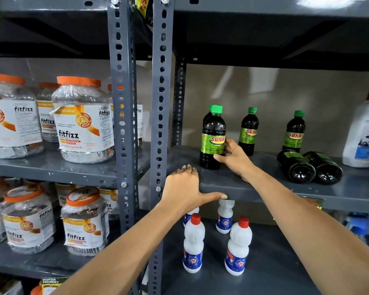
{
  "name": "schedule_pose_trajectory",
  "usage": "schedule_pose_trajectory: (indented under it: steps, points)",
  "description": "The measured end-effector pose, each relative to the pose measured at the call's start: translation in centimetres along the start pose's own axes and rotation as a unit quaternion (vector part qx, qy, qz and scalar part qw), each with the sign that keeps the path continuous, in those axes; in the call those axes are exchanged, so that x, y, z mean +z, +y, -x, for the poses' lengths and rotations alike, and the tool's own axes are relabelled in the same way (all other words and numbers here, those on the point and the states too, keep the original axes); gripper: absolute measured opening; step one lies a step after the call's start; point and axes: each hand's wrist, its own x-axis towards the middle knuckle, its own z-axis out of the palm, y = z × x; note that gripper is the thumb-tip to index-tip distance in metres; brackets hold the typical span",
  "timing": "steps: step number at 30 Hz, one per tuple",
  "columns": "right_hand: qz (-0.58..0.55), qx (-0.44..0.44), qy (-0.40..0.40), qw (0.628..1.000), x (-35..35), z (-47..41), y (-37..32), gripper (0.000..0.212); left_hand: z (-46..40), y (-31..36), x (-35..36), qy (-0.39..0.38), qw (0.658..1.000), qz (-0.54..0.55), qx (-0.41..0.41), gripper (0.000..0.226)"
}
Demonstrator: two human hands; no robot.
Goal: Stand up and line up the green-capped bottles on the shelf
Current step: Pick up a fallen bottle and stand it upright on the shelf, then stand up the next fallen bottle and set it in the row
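Green-capped dark plastic bottle (213, 139) stands gripped in my right hand (232, 155), left hand (184, 188) spread on the grey metal shelf (264, 188) edge; next, I'd raise the two fallen bottles (309, 167).

Head view, close, faces forward and slightly down at grey shelf (264, 188), arms reaching in.

Both forearms are bare, no sleeves showing anywhere up to the frame's edge. The left hand (182, 186) wears a thin ring on one finger. The right hand (232, 155) shows no ring.
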Motion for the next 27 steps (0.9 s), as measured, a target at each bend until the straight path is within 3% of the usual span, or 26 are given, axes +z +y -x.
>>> schedule_pose_trajectory:
  steps: [13, 19, 22, 24, 27]
  points:
    - [0.063, -0.028, 0.011, 0.998, 0.1, 0.8, -0.5, 0.066, -0.1, -0.1, 0.1, -0.005, 1.0, 0.003, 0.005, 0.12]
    - [0.07, -0.022, 0.008, 0.997, 0.0, 0.9, -0.4, 0.068, 0.1, 0.1, -0.4, -0.028, 1.0, 0.009, 0.006, 0.132]
    - [0.039, -0.036, 0.094, 0.994, -0.6, 1.3, -1.0, 0.056, 0.2, 0.4, -0.7, -0.033, 0.999, -0.007, 0.029, 0.123]
    - [0.055, -0.096, 0.168, 0.98, -1.7, 1.7, -1.6, 0.039, 0.2, 0.8, -1.0, -0.045, 0.996, -0.02, 0.068, 0.123]
    - [0.188, -0.153, 0.222, 0.944, -5.5, 1.8, -2.3, 0.033, -0.1, 1.9, -1.2, -0.069, 0.991, -0.008, 0.112, 0.118]
